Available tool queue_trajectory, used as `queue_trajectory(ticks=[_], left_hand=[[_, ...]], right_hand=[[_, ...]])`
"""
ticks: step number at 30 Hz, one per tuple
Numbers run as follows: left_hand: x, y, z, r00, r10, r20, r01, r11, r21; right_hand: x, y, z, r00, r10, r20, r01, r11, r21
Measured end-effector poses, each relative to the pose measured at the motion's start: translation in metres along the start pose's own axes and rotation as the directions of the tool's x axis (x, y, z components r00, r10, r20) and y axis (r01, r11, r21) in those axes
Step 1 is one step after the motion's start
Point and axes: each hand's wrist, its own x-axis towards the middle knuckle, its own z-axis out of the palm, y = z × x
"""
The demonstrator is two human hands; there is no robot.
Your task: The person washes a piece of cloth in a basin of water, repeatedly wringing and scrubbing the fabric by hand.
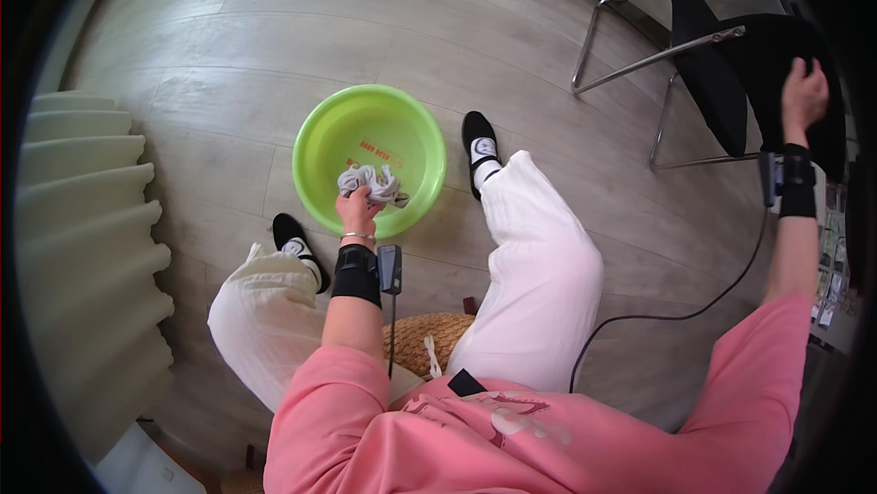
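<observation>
Gripping a crumpled grey cloth point(370, 183) inside the lime-green plastic basin point(320, 142) on the wood floor, the left hand point(358, 209) closes its fingers over the bundle's six o'clock edge. The cloth looks soft, light and limp, best gathered by bunching. The right hand point(804, 97), at three o'clock, clasps the black chair's point(731, 83) back.

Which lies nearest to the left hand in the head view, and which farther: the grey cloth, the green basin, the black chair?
1. Grey cloth: gripped in the left hand, inside the basin.
2. Green basin: on the floor, around and under the hand.
3. Black chair: far off at upper right, where the right hand touches it.
</observation>
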Motion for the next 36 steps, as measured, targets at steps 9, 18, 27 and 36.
queue_trajectory(ticks=[9,18,27,36], left_hand=[[-0.009,0.005,-0.004,0.982,-0.185,0.04,0.189,0.971,-0.147],[0.028,0.002,-0.016,0.951,-0.292,0.105,0.307,0.934,-0.185],[0.071,-0.054,-0.039,0.978,-0.141,-0.155,0.119,0.983,-0.142],[0.071,-0.062,-0.028,0.858,0.412,-0.306,-0.253,0.858,0.447]], right_hand=[[-0.307,-0.378,-0.121,-0.069,-0.891,0.449,-0.279,0.449,0.849],[-0.474,-0.455,-0.135,-0.107,-0.719,0.687,-0.752,0.511,0.417],[-0.461,-0.477,-0.104,-0.146,-0.461,0.876,-0.421,0.83,0.366],[-0.475,-0.467,-0.083,-0.005,-0.506,0.863,-0.285,0.828,0.484]])
